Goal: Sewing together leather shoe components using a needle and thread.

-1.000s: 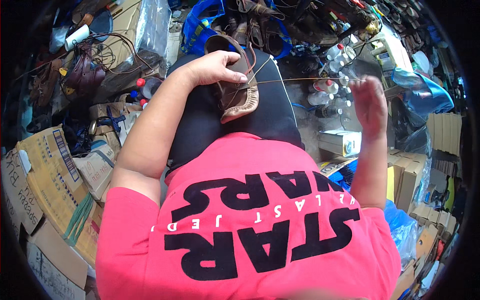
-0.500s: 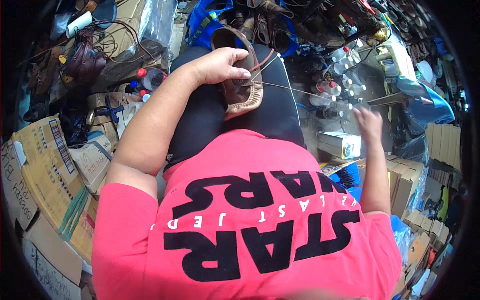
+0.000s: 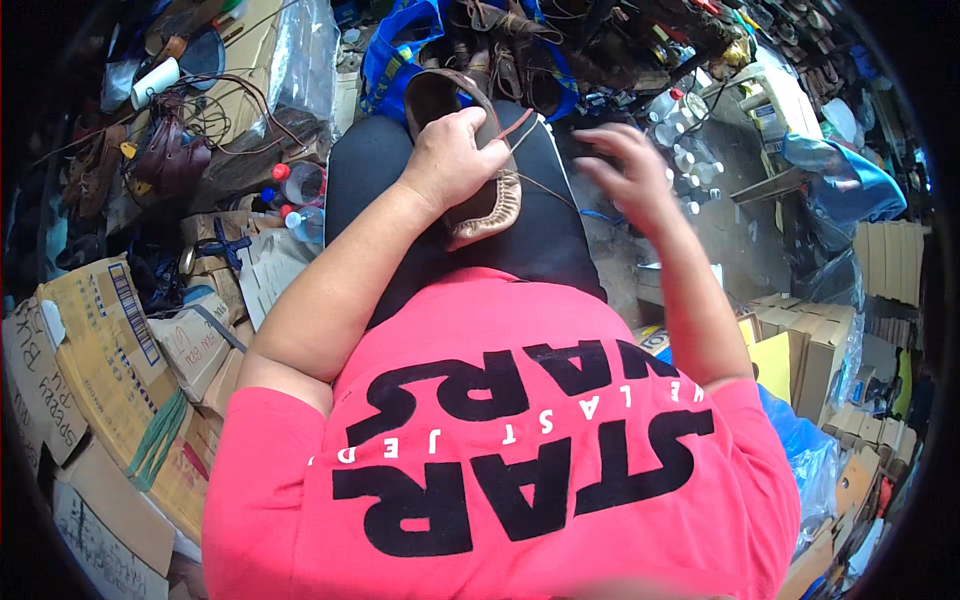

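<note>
On my lap rests a brown leather shoe (image 3: 478,222) with a gathered, stitched toe seam, its opening pointing away from me. My left hand (image 3: 452,155) is closed around its side, the thumb pressed near the upper edge. A reddish-brown lace (image 3: 517,125) sticks out beside my left thumb. From the seam a thin thread (image 3: 548,189) curves loosely off to the right. My right hand (image 3: 632,170) is raised to the right of the shoe, slightly blurred, with its fingers apart and nothing visible in them.
Beyond my knees a blue bag (image 3: 402,35) stands around several brown shoes (image 3: 500,60). Plastic bottles (image 3: 690,160) cluster on the floor at right, past my right hand. Cardboard boxes (image 3: 100,320) pile up at left, and more boxes (image 3: 800,340) at right.
My right hand has come in from far right towards the shoe. The thread, stretched straight before, now hangs slack. My left hand has shifted its hold on the shoe.
</note>
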Tool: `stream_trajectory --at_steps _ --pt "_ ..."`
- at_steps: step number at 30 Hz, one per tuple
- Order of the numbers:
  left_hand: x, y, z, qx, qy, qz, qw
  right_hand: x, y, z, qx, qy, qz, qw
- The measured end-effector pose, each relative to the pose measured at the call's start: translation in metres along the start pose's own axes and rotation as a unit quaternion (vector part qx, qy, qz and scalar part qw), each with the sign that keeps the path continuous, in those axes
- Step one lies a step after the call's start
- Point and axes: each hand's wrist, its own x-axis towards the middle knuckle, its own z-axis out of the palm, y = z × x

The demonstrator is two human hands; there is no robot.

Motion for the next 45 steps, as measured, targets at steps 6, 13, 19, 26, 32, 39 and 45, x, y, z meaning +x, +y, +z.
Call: stream_trajectory --at_steps 6,13,19,26,32,39,45 --pt "0.011 0.017 -0.022 0.025 0.086 0.039 0.995 0.073 -0.027 0.045 0.006 0.110 -0.090 0.990" --pt "0.061 -0.023 -0.020 0.028 0.179 -0.029 0.983 0.045 -0.068 0.043 0.494 -0.044 -0.027 0.868" --pt "0.066 -0.029 -0.011 -0.010 0.224 0.037 0.974 -0.015 -0.103 0.002 0.095 -0.007 -0.087 0.992" --pt "0.036 0.010 -0.046 0.000 0.249 0.168 0.954 -0.010 -0.085 -0.020 0.033 -0.047 0.016 0.998" --pt "0.009 0.035 -0.037 -0.019 0.176 0.183 0.967 0.043 -0.020 0.034 0.050 0.089 0.025 0.994" --pt "0.012 -0.009 0.003 0.107 -0.111 0.120 0.981 -0.003 0.102 -0.067 0.624 0.371 0.290 0.624" --pt "0.016 -0.013 -0.022 0.052 -0.239 0.100 0.965 -0.101 0.178 -0.185 0.612 0.435 0.241 0.615"
